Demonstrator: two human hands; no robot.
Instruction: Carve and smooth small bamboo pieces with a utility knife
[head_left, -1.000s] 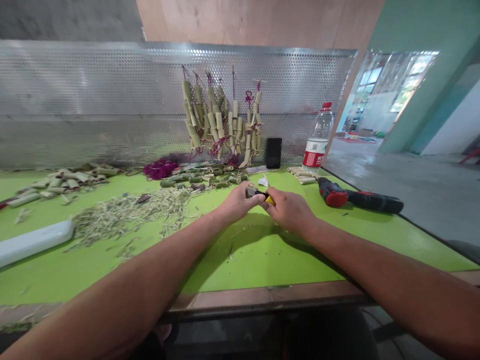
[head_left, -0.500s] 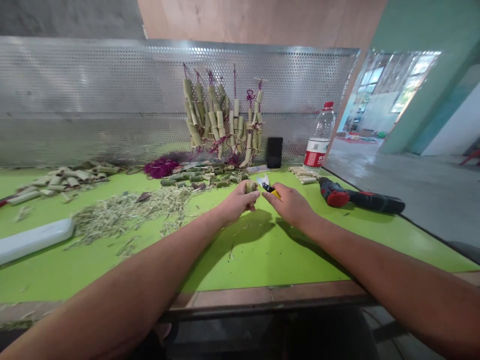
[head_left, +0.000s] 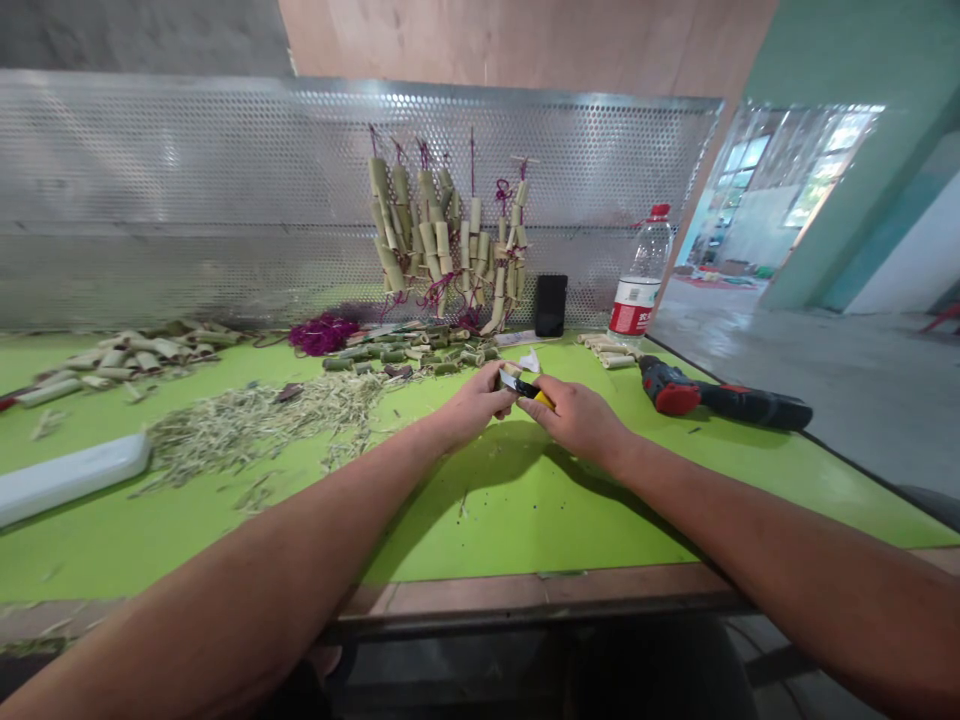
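Note:
Above the green table top (head_left: 592, 520), my left hand (head_left: 476, 402) is closed around a short bamboo piece (head_left: 511, 369), mostly hidden by the fingers. My right hand (head_left: 577, 415) grips a utility knife (head_left: 534, 392) with a black and yellow handle. Its blade lies against or just in front of the bamboo piece; I cannot tell whether it cuts in. Behind the hands, cut green bamboo pieces (head_left: 394, 355) lie in a loose row. A heap of pale shavings (head_left: 262, 425) spreads to the left of my left hand.
Strung bamboo pieces (head_left: 431, 235) hang on the perforated metal panel (head_left: 225, 200). A phone (head_left: 551, 305) and a plastic bottle (head_left: 636, 290) stand before it. At right lies a cordless drill (head_left: 690, 392). Purple string (head_left: 322, 334), a bamboo pile (head_left: 142, 352) and a white case (head_left: 75, 478) are left.
My right hand has moved slightly left, bringing the knife blade from beside the bamboo piece onto or in front of it. My left hand stays nearly in place.

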